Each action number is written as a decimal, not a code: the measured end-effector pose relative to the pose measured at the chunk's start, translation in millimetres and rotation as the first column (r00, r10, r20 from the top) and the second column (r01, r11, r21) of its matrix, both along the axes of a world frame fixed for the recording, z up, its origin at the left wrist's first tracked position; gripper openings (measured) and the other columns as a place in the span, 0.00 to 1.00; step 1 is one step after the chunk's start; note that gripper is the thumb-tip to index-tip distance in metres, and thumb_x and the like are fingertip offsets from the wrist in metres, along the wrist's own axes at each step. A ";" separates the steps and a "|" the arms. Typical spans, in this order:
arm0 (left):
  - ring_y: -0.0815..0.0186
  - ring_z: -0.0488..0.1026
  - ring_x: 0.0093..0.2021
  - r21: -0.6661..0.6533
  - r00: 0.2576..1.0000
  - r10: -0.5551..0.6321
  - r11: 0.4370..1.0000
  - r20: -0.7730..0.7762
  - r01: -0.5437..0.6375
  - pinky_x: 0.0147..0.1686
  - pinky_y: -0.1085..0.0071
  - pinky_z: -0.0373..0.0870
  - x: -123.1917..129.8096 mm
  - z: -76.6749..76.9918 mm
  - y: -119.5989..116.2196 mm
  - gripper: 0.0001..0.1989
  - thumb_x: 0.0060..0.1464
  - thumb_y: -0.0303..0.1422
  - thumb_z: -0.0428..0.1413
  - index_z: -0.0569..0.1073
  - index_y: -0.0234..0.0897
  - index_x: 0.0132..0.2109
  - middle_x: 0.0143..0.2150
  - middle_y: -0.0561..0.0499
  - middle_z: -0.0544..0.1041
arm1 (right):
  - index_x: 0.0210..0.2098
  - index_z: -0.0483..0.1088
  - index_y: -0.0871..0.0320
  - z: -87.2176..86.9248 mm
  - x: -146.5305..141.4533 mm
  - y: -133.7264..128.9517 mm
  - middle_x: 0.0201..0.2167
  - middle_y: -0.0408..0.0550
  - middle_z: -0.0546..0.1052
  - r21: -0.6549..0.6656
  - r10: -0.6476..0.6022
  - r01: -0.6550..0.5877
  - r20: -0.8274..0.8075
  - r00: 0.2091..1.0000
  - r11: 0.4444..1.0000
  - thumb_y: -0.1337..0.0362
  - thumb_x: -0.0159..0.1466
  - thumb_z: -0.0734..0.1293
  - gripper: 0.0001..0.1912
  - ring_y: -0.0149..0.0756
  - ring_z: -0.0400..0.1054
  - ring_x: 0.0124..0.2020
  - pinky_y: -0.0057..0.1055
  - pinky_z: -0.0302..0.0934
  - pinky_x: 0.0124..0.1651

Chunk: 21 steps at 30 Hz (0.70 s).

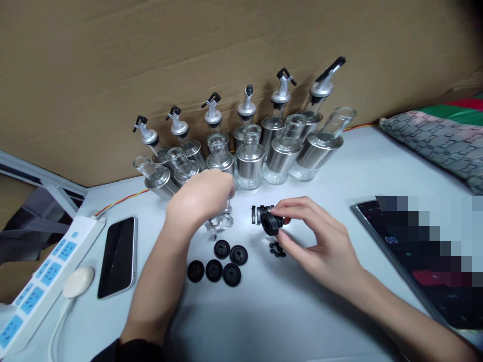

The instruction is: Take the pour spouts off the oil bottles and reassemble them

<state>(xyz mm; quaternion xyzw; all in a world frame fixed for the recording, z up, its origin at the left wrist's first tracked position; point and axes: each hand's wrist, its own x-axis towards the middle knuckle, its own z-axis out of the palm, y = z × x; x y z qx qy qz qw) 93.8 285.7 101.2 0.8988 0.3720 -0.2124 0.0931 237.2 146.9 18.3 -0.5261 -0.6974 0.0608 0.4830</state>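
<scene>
Between the thumb and fingers of my right hand (320, 241) is a black ringed stopper (270, 223), its round opening facing left. My left hand (206, 193) reaches over the silver spout parts (219, 224) in front of the bottles; its fingertips are hidden behind the hand, so whether they hold anything does not show. Several black discs (214, 270) lie on the table below the silver parts. Small black rings (277, 249) lie under my right hand, and small black lever pieces (258, 214) lie just behind the stopper.
A front row of open glass bottles with steel sleeves (250, 161) stands before a back row with pourers (247, 107). At the left are a phone (117, 257), a power strip (49, 274) and a white plug (78, 282). A tablet (407, 256) lies at the right.
</scene>
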 end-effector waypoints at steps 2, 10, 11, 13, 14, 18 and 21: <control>0.62 0.75 0.42 0.005 1.000 -0.009 1.000 0.009 0.009 0.38 0.73 0.68 0.6 0.9 -1.2 0.19 0.45 0.20 0.50 0.77 0.38 0.43 0.41 0.46 0.79 | 0.43 0.66 0.55 -0.3 -0.3 0.1 0.38 0.50 0.73 -0.010 0.014 -0.014 0.001 1.000 1.000 0.73 0.61 0.63 0.12 0.37 0.70 0.41 0.35 0.67 0.40; 0.57 0.75 0.43 0.022 0.996 -0.076 0.997 0.038 0.075 0.40 0.68 0.69 13.9 -13.6 -2.2 0.12 0.49 0.23 0.52 0.77 0.32 0.41 0.40 0.41 0.78 | 0.44 0.66 0.55 -0.6 -1.1 -0.1 0.38 0.50 0.73 -0.022 0.029 -0.028 0.007 1.000 0.999 0.74 0.61 0.63 0.13 0.37 0.71 0.41 0.34 0.68 0.40; 0.57 0.75 0.43 0.018 0.995 -0.093 0.996 0.039 0.093 0.40 0.67 0.70 15.9 -15.7 -3.0 0.13 0.49 0.22 0.52 0.77 0.32 0.40 0.40 0.41 0.78 | 0.43 0.66 0.55 -0.6 -1.1 -0.1 0.38 0.50 0.74 -0.022 0.027 -0.027 0.008 1.000 0.999 0.74 0.61 0.63 0.13 0.37 0.71 0.41 0.34 0.68 0.40; 0.56 0.75 0.43 0.015 0.992 -0.117 0.993 0.037 0.116 0.40 0.66 0.70 19.0 -18.6 -4.6 0.14 0.49 0.20 0.50 0.77 0.31 0.39 0.39 0.41 0.78 | 0.43 0.67 0.55 -0.3 -1.1 0.0 0.38 0.50 0.74 -0.027 0.028 -0.028 0.007 1.000 0.999 0.73 0.61 0.63 0.12 0.37 0.71 0.41 0.34 0.68 0.40; 0.56 0.76 0.43 0.016 0.992 -0.122 0.993 0.037 0.121 0.40 0.65 0.70 20.1 -19.4 -5.3 0.14 0.49 0.19 0.49 0.77 0.31 0.39 0.39 0.40 0.78 | 0.43 0.67 0.55 -0.2 -1.1 0.0 0.37 0.50 0.74 -0.031 0.032 -0.032 0.006 0.999 0.999 0.73 0.61 0.63 0.12 0.37 0.71 0.40 0.34 0.68 0.39; 0.54 0.76 0.43 0.003 0.993 -0.115 0.993 0.006 0.115 0.40 0.63 0.71 22.5 -17.4 -7.6 0.13 0.48 0.20 0.51 0.77 0.30 0.39 0.38 0.40 0.78 | 0.43 0.67 0.56 0.3 -1.6 -0.2 0.37 0.50 0.74 -0.046 0.055 -0.055 0.009 0.998 0.997 0.72 0.61 0.63 0.11 0.36 0.71 0.39 0.34 0.68 0.39; 0.52 0.75 0.44 -0.051 0.992 -0.115 0.992 -0.050 0.113 0.41 0.63 0.71 23.2 -13.3 -9.3 0.13 0.45 0.26 0.58 0.77 0.30 0.41 0.40 0.39 0.78 | 0.43 0.67 0.56 0.4 -2.1 -0.6 0.37 0.50 0.74 -0.055 0.061 -0.060 0.019 0.998 0.997 0.73 0.61 0.63 0.11 0.36 0.71 0.40 0.33 0.68 0.40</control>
